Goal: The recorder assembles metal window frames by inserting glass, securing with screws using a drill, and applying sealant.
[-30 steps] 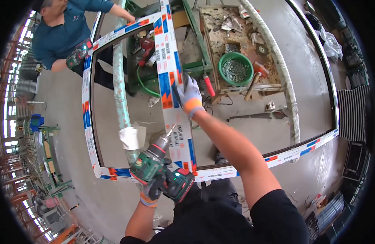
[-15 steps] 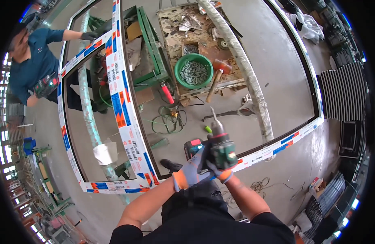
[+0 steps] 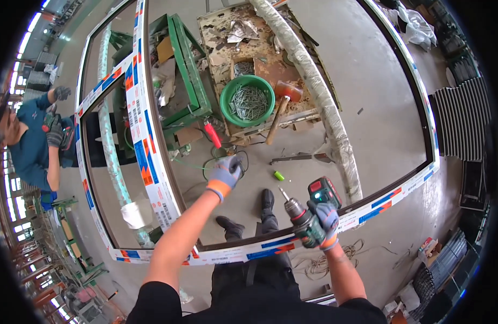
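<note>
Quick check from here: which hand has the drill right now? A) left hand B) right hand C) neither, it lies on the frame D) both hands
B: the right hand alone grips the drill above the frame, while the left hand is stretched out, empty, toward the green bowl.

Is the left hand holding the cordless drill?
No. The cordless drill is gripped in the right hand, while the left hand reaches forward in the air, holding no tool.
</note>
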The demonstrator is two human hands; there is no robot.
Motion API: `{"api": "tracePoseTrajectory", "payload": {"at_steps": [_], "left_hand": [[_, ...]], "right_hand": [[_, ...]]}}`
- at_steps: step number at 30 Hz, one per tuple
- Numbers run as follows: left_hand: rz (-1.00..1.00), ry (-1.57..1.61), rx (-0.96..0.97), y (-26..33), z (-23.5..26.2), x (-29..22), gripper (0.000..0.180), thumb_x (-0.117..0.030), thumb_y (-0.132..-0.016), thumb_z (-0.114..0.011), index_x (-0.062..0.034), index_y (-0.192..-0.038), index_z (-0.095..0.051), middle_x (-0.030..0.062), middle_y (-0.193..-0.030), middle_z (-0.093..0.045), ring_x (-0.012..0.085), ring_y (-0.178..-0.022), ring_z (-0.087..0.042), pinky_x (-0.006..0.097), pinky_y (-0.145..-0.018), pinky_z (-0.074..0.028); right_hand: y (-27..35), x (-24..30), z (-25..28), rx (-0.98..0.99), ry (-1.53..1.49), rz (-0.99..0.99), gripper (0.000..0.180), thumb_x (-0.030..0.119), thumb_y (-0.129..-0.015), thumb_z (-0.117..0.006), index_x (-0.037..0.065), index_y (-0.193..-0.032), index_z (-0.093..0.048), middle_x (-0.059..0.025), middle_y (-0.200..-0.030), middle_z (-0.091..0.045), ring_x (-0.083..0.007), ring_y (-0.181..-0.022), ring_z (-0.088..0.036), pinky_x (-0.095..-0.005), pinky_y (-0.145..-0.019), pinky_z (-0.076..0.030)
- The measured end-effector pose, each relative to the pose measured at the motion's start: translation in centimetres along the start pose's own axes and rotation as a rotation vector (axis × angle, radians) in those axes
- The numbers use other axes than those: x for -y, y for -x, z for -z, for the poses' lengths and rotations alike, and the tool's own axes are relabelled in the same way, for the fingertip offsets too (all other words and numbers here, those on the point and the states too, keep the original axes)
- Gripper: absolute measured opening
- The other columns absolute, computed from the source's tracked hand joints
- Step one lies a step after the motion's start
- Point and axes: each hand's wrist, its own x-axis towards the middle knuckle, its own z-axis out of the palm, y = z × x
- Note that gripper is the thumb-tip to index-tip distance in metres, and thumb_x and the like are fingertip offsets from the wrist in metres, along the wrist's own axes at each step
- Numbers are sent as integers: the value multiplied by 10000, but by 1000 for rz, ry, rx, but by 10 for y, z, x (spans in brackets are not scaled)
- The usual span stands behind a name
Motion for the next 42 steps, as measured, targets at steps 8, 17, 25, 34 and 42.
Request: {"api": "tracePoseTrajectory", "payload": {"at_steps": [8, 17, 25, 34, 42], "left_hand": [[21, -489, -67, -199, -54, 16, 258, -292, -836, -641, -126, -1027, -693, 121, -1065, -686, 299, -1042, -634, 418, -902, -503], [-41, -715, -10, -279, -117, 9, 298, -244, -948, -464, -96, -1098, -674, 110, -1075, -712, 278, -1001, -678, 391, -876, -511], [-268, -965, 108, -304, -129, 30, 358, -157, -975, -385, -82, -1266, -580, 146, -1171, -675, 291, -1095, -641, 412, -922, -504], [-221, -436, -280, -182, -22, -24, 236, -219, -779, -615, -97, -965, -693, 215, -997, -600, 388, -940, -589, 505, -809, -486], [104, 345, -620, 99, 109, 4, 217, -137, -888, -610, -76, -1093, -652, 163, -1004, -701, 342, -938, -673, 422, -830, -530]], "right_hand": [[12, -22, -14, -120, -67, -70, 529, 156, -709, -694, -8, -1210, -647, -64, -797, -638, -260, -781, -644, -406, -766, -500], [17, -30, -16, -115, -35, -148, 470, 77, -675, -729, -11, -1132, -661, -82, -838, -651, -279, -787, -649, -414, -732, -517], [9, -28, -11, -166, -84, -103, 410, 74, -673, -726, -11, -1070, -671, -85, -818, -656, -289, -779, -655, -417, -727, -521], [26, -31, -30, 96, -76, -432, 289, 246, -771, -759, 51, -968, -677, -11, -854, -658, -207, -801, -629, -361, -734, -504], [-6, -15, -55, -76, 302, -119, 358, 307, -908, -676, 96, -1198, -657, -68, -728, -608, -209, -573, -537, -383, -563, -463]]}}
